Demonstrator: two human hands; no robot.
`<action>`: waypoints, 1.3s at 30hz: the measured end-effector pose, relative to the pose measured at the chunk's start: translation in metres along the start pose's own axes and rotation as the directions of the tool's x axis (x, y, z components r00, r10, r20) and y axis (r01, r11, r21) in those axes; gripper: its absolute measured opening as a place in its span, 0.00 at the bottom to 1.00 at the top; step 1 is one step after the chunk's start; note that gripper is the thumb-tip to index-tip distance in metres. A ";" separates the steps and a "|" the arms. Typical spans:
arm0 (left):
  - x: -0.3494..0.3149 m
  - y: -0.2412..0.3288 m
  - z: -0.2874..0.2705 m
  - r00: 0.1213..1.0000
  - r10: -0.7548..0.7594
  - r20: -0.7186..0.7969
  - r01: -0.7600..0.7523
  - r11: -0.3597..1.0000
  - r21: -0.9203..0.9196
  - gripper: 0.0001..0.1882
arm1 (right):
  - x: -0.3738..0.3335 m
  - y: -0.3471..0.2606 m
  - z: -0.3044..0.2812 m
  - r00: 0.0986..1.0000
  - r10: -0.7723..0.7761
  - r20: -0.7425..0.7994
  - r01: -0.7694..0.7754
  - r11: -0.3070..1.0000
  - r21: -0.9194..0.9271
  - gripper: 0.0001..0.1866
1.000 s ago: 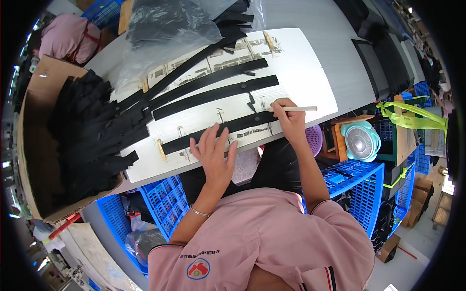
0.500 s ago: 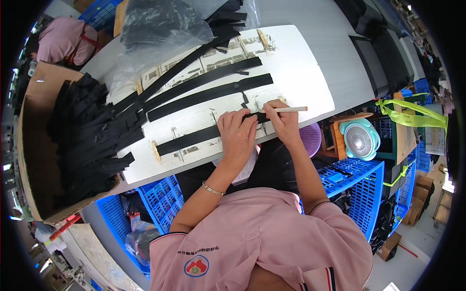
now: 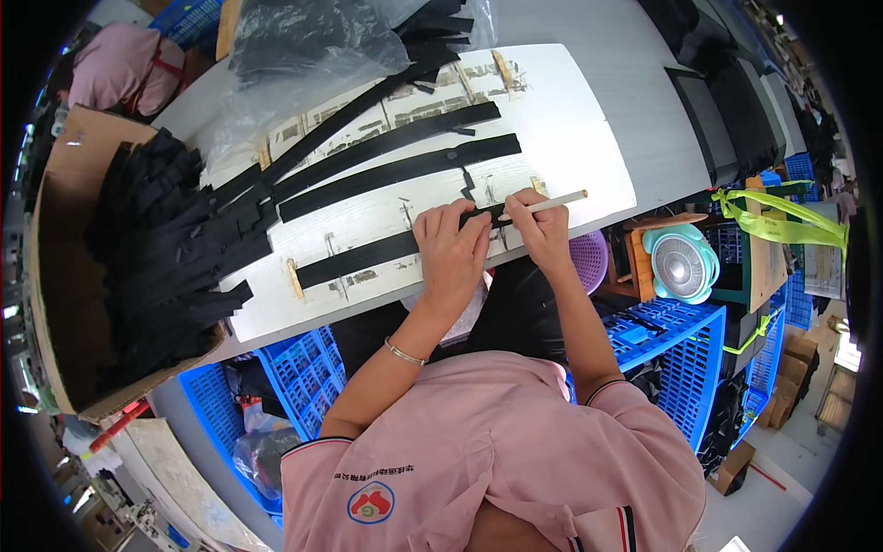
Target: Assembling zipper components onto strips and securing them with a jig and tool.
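Observation:
A black fabric strip (image 3: 359, 260) lies along the near side of a white board (image 3: 579, 120). My left hand (image 3: 451, 244) rests on this strip toward its right end, fingers bent and pressing it against the board. A slim white pencil (image 3: 563, 200) is pinched in my right hand (image 3: 543, 225), just right of the left hand. Its tip points left onto the strip's end, close to my left fingertips; the exact contact is too small to make out. Farther up the board lie more black strips (image 3: 405, 170), roughly parallel, with small black scraps (image 3: 467, 180) beside them.
At the left a cardboard box (image 3: 64, 198) overflows with black strips (image 3: 166, 267). Clear plastic bags (image 3: 313, 46) lie at the far side. Blue crates (image 3: 685, 368), a purple basket (image 3: 589, 258) and a turquoise fan (image 3: 681, 262) stand below the table's edge. Another person (image 3: 124, 69) bends at the far left.
The pencil has tilted, its rear end now higher and slightly farther right. My right hand has shifted a little; the left hand stays on the strip.

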State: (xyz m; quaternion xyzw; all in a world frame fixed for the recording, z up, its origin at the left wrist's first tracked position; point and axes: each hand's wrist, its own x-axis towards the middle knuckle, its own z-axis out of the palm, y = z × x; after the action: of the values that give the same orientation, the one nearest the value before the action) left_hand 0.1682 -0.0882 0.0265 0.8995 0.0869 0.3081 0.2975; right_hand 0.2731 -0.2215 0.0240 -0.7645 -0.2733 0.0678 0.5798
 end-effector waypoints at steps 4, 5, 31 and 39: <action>0.000 -0.001 0.001 1.000 0.001 -0.003 -0.001 1.000 0.000 0.09 | 0.002 0.002 -0.004 0.999 -0.012 0.053 0.015 0.999 -0.053 0.10; 0.001 -0.001 0.001 1.000 0.000 -0.004 0.000 1.000 0.000 0.09 | 0.003 0.001 -0.004 0.998 -0.018 0.064 0.022 0.997 -0.069 0.11; 0.039 -0.071 -0.034 0.986 -0.122 0.110 0.128 0.990 -0.051 0.23 | -0.006 0.004 0.006 0.972 0.091 -0.216 -0.061 0.988 0.144 0.12; -0.019 -0.191 -0.172 0.949 -0.234 -0.211 0.313 0.778 0.545 0.31 | -0.003 0.009 0.005 0.984 0.040 -0.174 -0.026 0.997 0.079 0.11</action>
State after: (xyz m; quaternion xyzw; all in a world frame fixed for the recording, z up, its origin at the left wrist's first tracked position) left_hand 0.0535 0.1423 0.0137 0.9022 0.3245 0.2797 0.0488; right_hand 0.2716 -0.2199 0.0136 -0.7493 -0.2057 0.0205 0.6292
